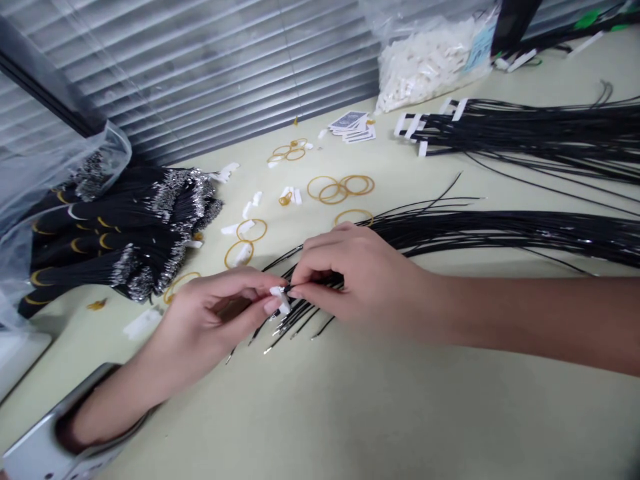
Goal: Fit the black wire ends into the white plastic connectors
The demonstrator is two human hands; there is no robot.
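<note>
Both grips were clamped: left hand (217, 320) pinching a little white plastic clip (280, 300), right hand (350, 280) pinching thin black wires (305, 313) right at it, just above the worktop (400, 407).

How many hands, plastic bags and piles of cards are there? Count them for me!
Hands: 2 (left hand, right hand)
Plastic bags: 2 (bag of white pieces, clear bag)
Card piles: 1 (blue-backed cards)
Total: 5
</note>
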